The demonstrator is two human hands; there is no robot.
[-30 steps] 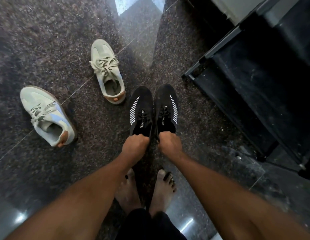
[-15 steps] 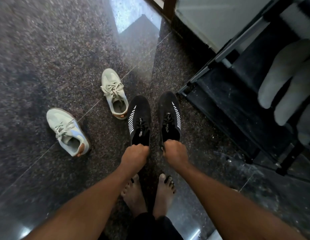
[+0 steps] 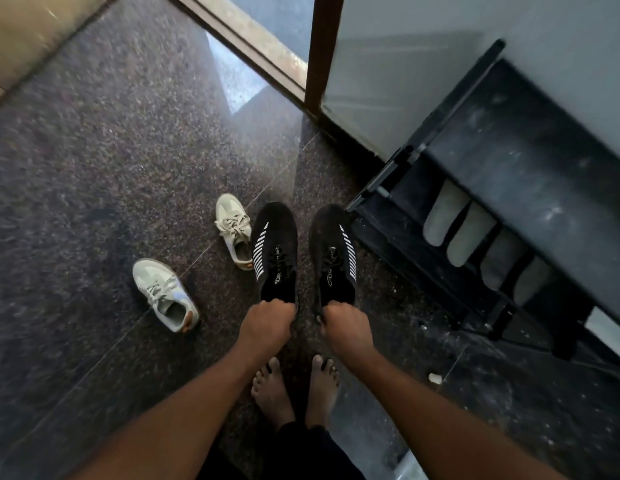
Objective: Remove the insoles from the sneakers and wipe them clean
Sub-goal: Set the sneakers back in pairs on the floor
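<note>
Two black sneakers with white side stripes hang toes away from me above the dark granite floor. My left hand [image 3: 265,327] grips the heel of the left black sneaker [image 3: 275,247]. My right hand [image 3: 344,325] grips the heel of the right black sneaker [image 3: 332,251]. Two pale green sneakers lie on the floor to the left: one [image 3: 234,230] just beside the left black sneaker, the other [image 3: 164,294] further left. Several pale insoles [image 3: 471,233] stand in a row on the black rack's shelf at right. No insole shows inside the black sneakers.
A black shoe rack [image 3: 509,161] fills the right side against a grey wall. A brown door frame post [image 3: 324,46] and threshold stand at the top. My bare feet [image 3: 294,389] are below my hands. A small white scrap [image 3: 434,378] lies on the floor.
Both hands have raised the black sneakers off the floor, and they now sit a little further apart. The view has pulled up and back, showing the door frame and the insoles on the rack.
</note>
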